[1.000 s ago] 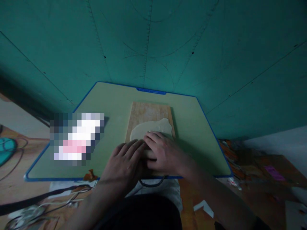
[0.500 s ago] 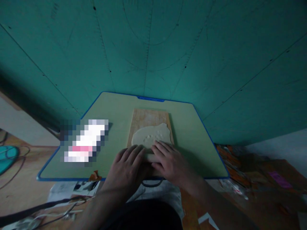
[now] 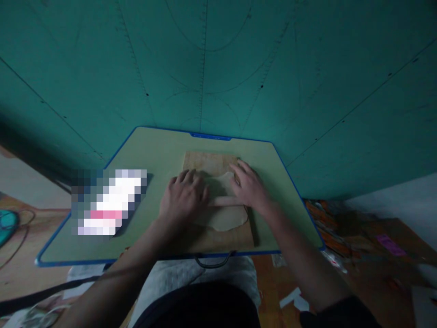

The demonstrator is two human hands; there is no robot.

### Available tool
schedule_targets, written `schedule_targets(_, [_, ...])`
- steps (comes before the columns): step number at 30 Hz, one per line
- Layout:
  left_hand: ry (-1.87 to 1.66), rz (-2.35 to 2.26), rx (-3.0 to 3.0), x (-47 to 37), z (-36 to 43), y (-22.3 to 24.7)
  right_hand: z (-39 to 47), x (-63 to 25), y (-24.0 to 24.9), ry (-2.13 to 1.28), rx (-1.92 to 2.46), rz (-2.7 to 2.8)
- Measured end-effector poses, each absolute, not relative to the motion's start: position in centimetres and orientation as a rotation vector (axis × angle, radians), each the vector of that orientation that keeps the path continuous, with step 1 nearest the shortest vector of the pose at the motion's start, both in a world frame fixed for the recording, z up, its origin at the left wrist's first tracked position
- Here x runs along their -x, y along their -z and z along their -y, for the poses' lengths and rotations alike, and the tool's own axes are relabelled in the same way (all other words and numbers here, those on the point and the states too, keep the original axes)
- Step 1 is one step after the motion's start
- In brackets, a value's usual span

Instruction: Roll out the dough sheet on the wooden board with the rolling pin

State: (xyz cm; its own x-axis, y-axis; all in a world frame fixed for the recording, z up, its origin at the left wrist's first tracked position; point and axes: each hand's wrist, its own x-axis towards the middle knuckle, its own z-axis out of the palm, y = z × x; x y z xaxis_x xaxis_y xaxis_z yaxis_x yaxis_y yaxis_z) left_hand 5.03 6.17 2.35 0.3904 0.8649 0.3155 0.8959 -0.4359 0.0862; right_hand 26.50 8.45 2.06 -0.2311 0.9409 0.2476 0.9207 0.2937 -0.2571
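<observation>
A flat sheet of pale dough (image 3: 227, 218) lies on a wooden board (image 3: 211, 159). Across it runs a light, slim rolling pin (image 3: 225, 201), with dough showing in front of and behind it. My left hand (image 3: 184, 193) is closed over the pin's left end, fingers bent. At the other end, my right hand (image 3: 251, 187) has its palm on the pin, with its loosely bent fingers reaching forward past it near the board's right edge. Both ends of the pin are hidden under my hands.
The board rests on a small folding table (image 3: 273, 182) with a blue rim and a dark handle (image 3: 214, 265) at the near edge. A blurred-out phone-like object (image 3: 112, 200) lies at left. A green marked wall (image 3: 218, 68) stands behind.
Both hands have moved forward over the dough with the rolling pin, away from my body. The near part of the dough and board is now uncovered. The view has shifted slightly.
</observation>
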Motion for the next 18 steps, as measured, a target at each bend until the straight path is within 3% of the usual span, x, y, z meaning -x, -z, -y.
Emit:
schedule_targets(6, [0.404, 1.751, 2.517, -5.1, -10.3, -2.8, -13.0, -26.5, -1.5, -0.196, 1.784, 2.185])
schedule_targets(11, [0.452, 1.62, 2.544, -5.0, -6.3, -2.7, -10.1, -26.7, -0.9, -0.373, 1.693, 2.196])
schedule_targets(18, [0.463, 1.72, 2.483, -5.7, -6.4, -2.2, -4.0, -26.7, -2.0, 0.021, 1.579, 2.233])
